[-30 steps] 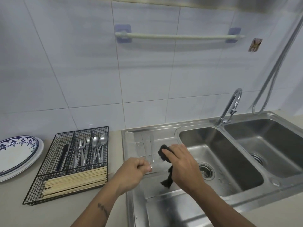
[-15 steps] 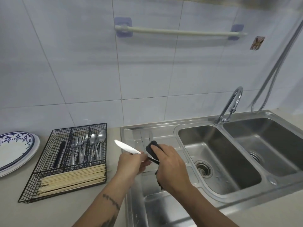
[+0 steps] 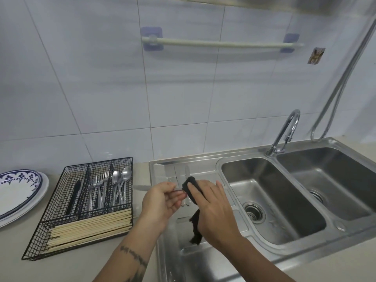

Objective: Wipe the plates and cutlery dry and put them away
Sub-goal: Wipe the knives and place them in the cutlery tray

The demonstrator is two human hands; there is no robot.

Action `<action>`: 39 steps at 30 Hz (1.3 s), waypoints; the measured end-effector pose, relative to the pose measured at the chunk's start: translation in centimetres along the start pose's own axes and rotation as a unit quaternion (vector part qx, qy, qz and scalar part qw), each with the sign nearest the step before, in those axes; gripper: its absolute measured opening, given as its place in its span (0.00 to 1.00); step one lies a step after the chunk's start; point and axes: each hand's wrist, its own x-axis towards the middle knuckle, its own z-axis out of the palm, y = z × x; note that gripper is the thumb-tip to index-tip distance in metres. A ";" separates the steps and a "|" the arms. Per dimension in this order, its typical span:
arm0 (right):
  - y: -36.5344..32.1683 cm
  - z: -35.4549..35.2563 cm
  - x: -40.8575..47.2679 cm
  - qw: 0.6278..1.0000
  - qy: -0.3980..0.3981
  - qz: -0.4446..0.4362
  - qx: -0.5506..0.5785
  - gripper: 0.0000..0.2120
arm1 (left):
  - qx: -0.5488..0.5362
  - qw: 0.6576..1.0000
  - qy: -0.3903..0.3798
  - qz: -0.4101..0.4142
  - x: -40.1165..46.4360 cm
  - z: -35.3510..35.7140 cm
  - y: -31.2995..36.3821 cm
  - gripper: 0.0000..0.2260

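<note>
My left hand point(image 3: 160, 200) grips a table knife point(image 3: 142, 187) over the left edge of the steel draining board point(image 3: 203, 259); its blade points left toward the black wire cutlery basket point(image 3: 50, 231). My right hand point(image 3: 213, 210) holds a black cloth point(image 3: 190, 187) pressed on the knife's handle end, with a tail of cloth hanging down. Two more knives point(image 3: 180, 176) lie on the draining board just behind my hands. The basket holds dark-handled knives, forks point(image 3: 99, 190), spoons point(image 3: 120, 180) and chopsticks point(image 3: 89, 228). Blue-patterned plates point(image 3: 16, 192) are stacked at the far left.
A double steel sink point(image 3: 274, 200) with a curved tap point(image 3: 284, 133) lies to the right, a metal hose behind it. A towel rail point(image 3: 221, 44) is fixed to the tiled wall. Beige counter runs along the front and left.
I lifted a knife off the draining board with my left hand. Its blade has swung lower and left toward the basket, and the cloth has stayed at the handle end.
</note>
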 end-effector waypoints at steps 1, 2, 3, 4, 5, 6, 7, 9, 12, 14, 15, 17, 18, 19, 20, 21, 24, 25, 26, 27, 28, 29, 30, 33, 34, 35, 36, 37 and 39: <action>0.6 -0.1 0.0 1.000 -0.007 0.010 -0.003 0.36 | 0.000 1.000 -0.001 -0.001 0.0 0.0 0.1 0.05; 1.2 -0.3 0.0 0.999 -0.012 0.034 0.000 0.36 | -0.001 1.000 -0.001 -0.003 0.0 -0.1 0.2 0.05; 1.8 -0.4 -0.1 0.998 -0.010 0.066 0.010 0.34 | -0.006 1.000 -0.004 -0.007 -0.1 -0.1 0.2 0.06; 2.2 -0.5 -0.2 0.995 -0.005 0.095 0.024 0.33 | -0.013 1.000 -0.008 -0.017 -0.1 -0.2 0.1 0.06; 2.3 -0.6 -0.2 0.993 0.000 0.113 0.037 0.33 | -0.023 0.999 -0.015 -0.031 -0.2 -0.3 0.1 0.05; 2.3 -0.7 -0.2 0.992 0.004 0.118 0.048 0.32 | -0.035 0.998 -0.022 -0.045 -0.2 -0.4 0.1 0.05; 2.0 -0.7 -0.1 0.992 0.009 0.111 0.053 0.32 | -0.048 0.997 -0.030 -0.058 -0.3 -0.5 0.0 0.05; 1.5 -0.6 0.0 0.995 0.015 0.085 0.053 0.30 | -0.057 0.995 -0.042 -0.065 -0.3 -0.5 -0.2 0.05; 1.0 -0.6 0.1 0.996 0.009 0.070 0.058 0.30 | -0.021 0.999 -0.032 -0.031 -0.2 -0.4 -0.7 0.07; 0.7 -0.7 0.1 0.996 0.006 0.061 0.057 0.30 | 0.003 1.000 -0.016 -0.002 -0.2 -0.3 -1.0 0.07; 0.6 -0.7 0.1 0.997 0.003 0.057 0.058 0.30 | 0.012 1.000 -0.013 0.008 -0.2 -0.4 -1.1 0.07; 0.5 -0.6 0.0 0.997 -0.006 0.051 0.058 0.31 | 0.023 0.999 -0.013 0.019 -0.3 -0.4 -1.2 0.06; 0.5 -0.5 -0.1 0.997 -0.011 0.051 0.057 0.32 | 0.028 0.999 -0.011 0.024 -0.3 -0.5 -1.3 0.06; 0.5 -0.4 -0.2 0.997 -0.014 0.051 0.057 0.34 | 0.038 0.999 -0.004 0.031 -0.3 -0.5 -1.4 0.06; 0.7 -0.3 -0.4 0.997 -0.011 0.049 0.056 0.34 | 0.050 0.998 0.005 0.039 -0.3 -0.6 -1.6 0.07; 0.8 -0.2 -0.6 0.997 -0.004 0.046 0.054 0.34 | 0.062 0.997 0.019 0.049 -0.2 -0.7 -1.7 0.07; 0.3 -0.5 -0.5 0.998 0.019 0.032 0.043 0.27 | 0.076 0.993 0.056 0.067 0.0 -0.8 -2.1 0.10; -0.2 -0.6 -0.3 0.999 0.023 0.023 0.042 0.26 | 0.073 0.993 0.060 0.069 0.1 -0.8 -2.2 0.11; -0.7 -0.7 -0.1 0.999 0.023 0.011 0.041 0.26 | 0.071 0.993 0.058 0.071 0.0 -0.7 -2.3 0.12; -1.1 -0.6 0.1 0.999 0.020 -0.004 0.044 0.27 | 0.071 0.993 0.054 0.072 0.0 -0.5 -2.3 0.13; -1.3 -0.4 0.1 0.999 0.013 -0.017 0.046 0.28 | 0.073 0.994 0.048 0.072 -0.2 -0.3 -2.3 0.13; -1.4 0.0 0.0 0.998 0.004 -0.030 0.046 0.28 | 0.077 0.994 0.045 0.070 -0.2 -0.2 -2.3 0.14; -1.2 0.4 -0.3 0.998 -0.005 -0.041 0.045 0.30 | 0.078 0.994 0.042 0.067 -0.1 -0.2 -2.3 0.14; 0.3 1.1 -1.0 0.999 -0.028 -0.026 0.034 0.37 | 0.075 0.994 0.044 0.059 0.4 -1.1 -2.4 0.14; 0.6 1.0 -1.0 0.999 -0.036 -0.007 0.028 0.38 | 0.073 0.994 0.046 0.059 0.5 -1.6 -2.4 0.14; 0.7 0.9 -0.8 0.999 -0.038 0.005 0.023 0.37 | 0.072 0.994 0.050 0.059 0.6 -2.0 -2.5 0.14; 0.4 0.7 -0.6 0.999 -0.037 0.004 0.024 0.36 | 0.071 0.994 0.053 0.059 0.7 -2.3 -2.6 0.15; -0.3 0.7 -0.3 0.999 -0.035 -0.010 0.032 0.34 | 0.068 0.994 0.054 0.060 0.7 -2.5 -2.5 0.15; -2.0 0.8 0.4 0.997 -0.028 -0.057 0.044 0.33 | 0.055 0.995 0.053 0.061 0.7 -2.7 -2.1 0.14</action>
